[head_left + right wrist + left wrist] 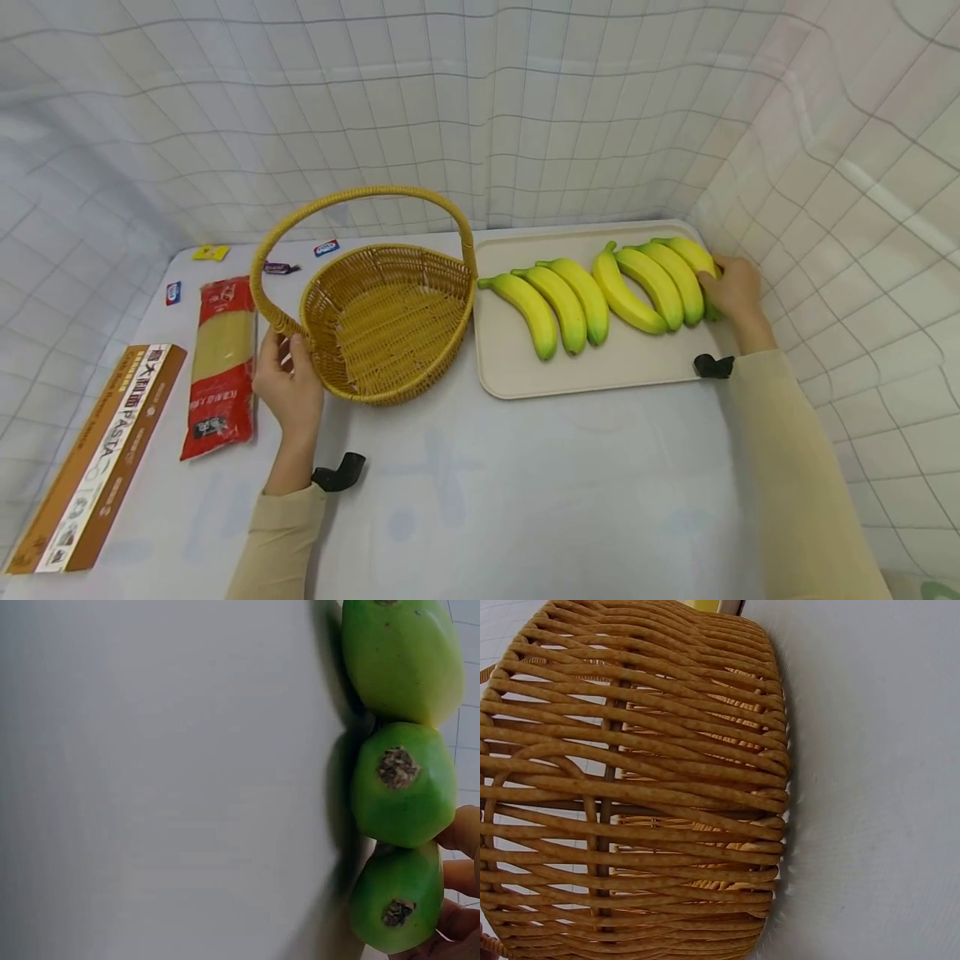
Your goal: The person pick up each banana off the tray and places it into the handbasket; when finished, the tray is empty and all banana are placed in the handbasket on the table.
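Note:
My left hand (288, 379) grips the woven wicker basket (401, 333) where its tall arched handle meets the left rim. The basket sits upright with nothing inside; its woven side fills most of the left wrist view. To its right, a cream tray (517, 375) carries yellow bananas with green tips, three in a left group and several in a right group. At the tray's right end my right hand (737, 293) holds the outermost banana (693, 257), thumb on top and fingers along its outer side. In the right wrist view this banana's green end (396, 904) touches its neighbour.
Left of the basket lie a red pasta packet (221, 367) and a long brown-and-white pasta box (97, 458). Small wrapped sweets, including a yellow one (211, 252) and a purple one (281, 267), lie behind. Gridded white cloth (480, 108) rises along the back and sides.

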